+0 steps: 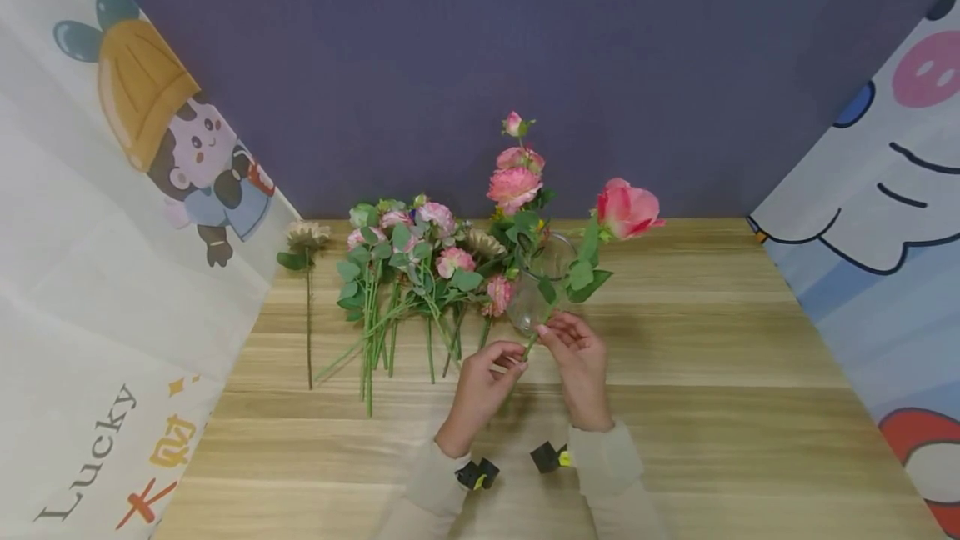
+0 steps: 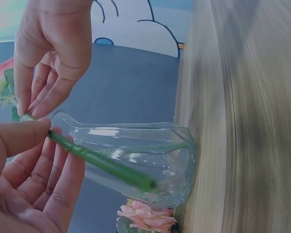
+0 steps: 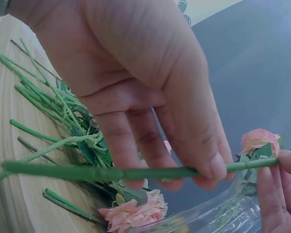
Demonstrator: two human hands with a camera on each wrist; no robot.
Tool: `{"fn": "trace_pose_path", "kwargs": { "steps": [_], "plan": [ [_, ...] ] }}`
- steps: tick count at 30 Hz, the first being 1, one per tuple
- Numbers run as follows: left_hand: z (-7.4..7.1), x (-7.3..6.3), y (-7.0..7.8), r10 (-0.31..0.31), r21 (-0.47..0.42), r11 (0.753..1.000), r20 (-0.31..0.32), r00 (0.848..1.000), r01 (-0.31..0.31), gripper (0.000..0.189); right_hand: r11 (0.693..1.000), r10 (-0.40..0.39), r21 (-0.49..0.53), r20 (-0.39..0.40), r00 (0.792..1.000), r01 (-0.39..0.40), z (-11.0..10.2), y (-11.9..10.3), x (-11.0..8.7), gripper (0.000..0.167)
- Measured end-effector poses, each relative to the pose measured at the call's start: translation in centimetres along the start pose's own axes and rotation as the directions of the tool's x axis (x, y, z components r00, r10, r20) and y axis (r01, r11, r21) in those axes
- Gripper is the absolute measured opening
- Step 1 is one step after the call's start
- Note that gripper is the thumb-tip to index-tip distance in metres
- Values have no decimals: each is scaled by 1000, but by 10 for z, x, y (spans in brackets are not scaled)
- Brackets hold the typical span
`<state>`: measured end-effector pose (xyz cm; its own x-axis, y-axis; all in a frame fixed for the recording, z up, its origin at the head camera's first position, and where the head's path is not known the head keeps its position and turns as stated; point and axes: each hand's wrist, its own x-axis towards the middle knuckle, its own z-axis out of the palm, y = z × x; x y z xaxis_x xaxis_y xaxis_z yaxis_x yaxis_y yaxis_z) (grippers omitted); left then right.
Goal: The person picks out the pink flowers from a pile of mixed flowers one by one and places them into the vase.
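Note:
A large pink rose (image 1: 627, 208) with green leaves leans out to the right, its stem held in front of me by both hands. My left hand (image 1: 482, 386) pinches the lower stem between thumb and fingers; the cut end (image 2: 145, 182) sticks out past it. Higher up, nearer the bloom, my right hand (image 1: 583, 365) pinches the same stem. Just beyond the hands stands a clear glass vase (image 2: 131, 138) with a stem inside. A tall spray of pink blossoms (image 1: 514, 188) rises at the vase's left side.
Left of the vase lies a pile of pink and cream artificial flowers (image 1: 408, 240), stems toward me. A single cream flower (image 1: 307, 236) lies apart at far left. A dark wall (image 1: 450, 65) closes off the back of the wooden table (image 1: 712, 407), and printed curtains flank it.

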<state>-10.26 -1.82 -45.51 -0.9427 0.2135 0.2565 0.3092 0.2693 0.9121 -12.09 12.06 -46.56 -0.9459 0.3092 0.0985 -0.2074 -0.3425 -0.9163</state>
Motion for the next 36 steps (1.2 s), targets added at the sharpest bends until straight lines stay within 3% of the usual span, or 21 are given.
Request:
{"fn": "trace_pose_path", "kwargs": {
  "steps": [4, 10, 14, 24, 36],
  "plan": [
    [-2, 0, 1, -17, 8, 1000, 4, 1000, 17, 14, 1000, -2, -14, -23, 1000, 2, -2, 1, 2, 19],
    [-1, 1, -36, -63, 7, 998, -9, 998, 63, 17, 1000, 1, 21, -53, 999, 0, -7, -1, 7, 18],
    [-11, 0, -49, -78, 5, 997, -23, 997, 78, 19, 999, -1, 33, -67, 998, 3, -11, -6, 13, 19],
    [-38, 0, -58, -126, 83, 988, -64, 990, 131, 19, 987, -50, 149, -74, 996, 61, -18, -21, 31, 21],
    [-56, -6, -70, -141, 132, 978, -135, 981, 159, 18, 975, -80, 199, -118, 990, 103, -19, -49, 55, 23]
  ]
}}
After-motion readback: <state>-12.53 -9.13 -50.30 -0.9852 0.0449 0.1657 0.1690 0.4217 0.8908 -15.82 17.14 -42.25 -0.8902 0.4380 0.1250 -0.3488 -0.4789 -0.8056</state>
